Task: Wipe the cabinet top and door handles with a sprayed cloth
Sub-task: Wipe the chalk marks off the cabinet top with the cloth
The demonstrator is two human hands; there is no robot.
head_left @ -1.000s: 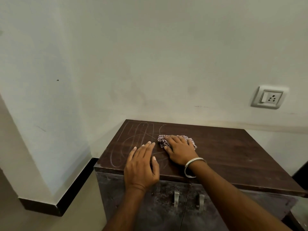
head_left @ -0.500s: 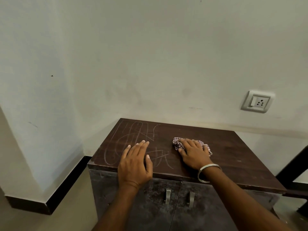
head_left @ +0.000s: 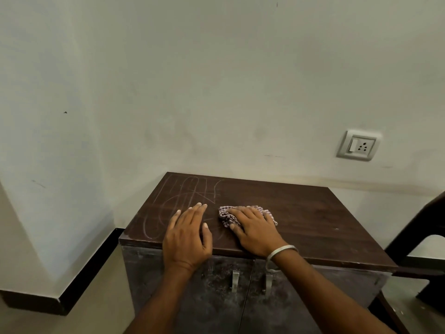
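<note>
The right hand (head_left: 256,231) lies flat, fingers straight, pressing the checked cloth (head_left: 227,216) onto the cabinet top (head_left: 301,213) near its middle, a little towards the front edge. The left hand (head_left: 186,237) rests spread and empty on the top just beside it, nearer the front-left corner, bracing. Pale scribble marks (head_left: 173,203) cover the left half, unwiped. Risk, in my judgement: the left hand sits over part of those marks and would block a stroke, leaving streaks; the bunched cloth may slip from under flat fingers. Two door handles (head_left: 235,280) below the front edge appear untouched. Much of the cloth is hidden under the hand; its dampness cannot be judged.
</note>
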